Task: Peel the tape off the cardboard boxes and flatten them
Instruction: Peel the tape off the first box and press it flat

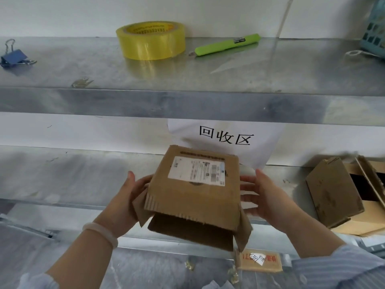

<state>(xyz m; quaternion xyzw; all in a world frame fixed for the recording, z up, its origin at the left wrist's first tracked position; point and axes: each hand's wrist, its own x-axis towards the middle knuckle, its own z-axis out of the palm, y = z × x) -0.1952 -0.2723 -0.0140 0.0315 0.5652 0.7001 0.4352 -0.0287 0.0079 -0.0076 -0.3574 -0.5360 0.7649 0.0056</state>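
A small cardboard box (193,192) is held in the air in front of a metal shelf unit, just below the white sign (226,136) with three printed characters. A white shipping label (196,171) sits on the box's upper face. The end facing the camera is open, its flaps (141,207) splayed outward.

The left hand (127,203) grips the left side of the box, fingers tucked behind the flap, thumb raised; a pale bracelet (100,233) is on that wrist. The right hand (264,197) is spread flat against the right side of the box, fingers extended, pressing rather than curling round it.

Right of the box, on the same shelf (62,178), lie other opened cardboard boxes (337,195). Below the box a small cardboard piece (260,260) with red print rests on the lower surface.

Above the box, on the upper shelf (83,65), stand a yellow tape roll (151,40), a green utility knife (227,44) to its right, a blue binder clip (13,57) at far left, and a teal basket (374,32) at far right.
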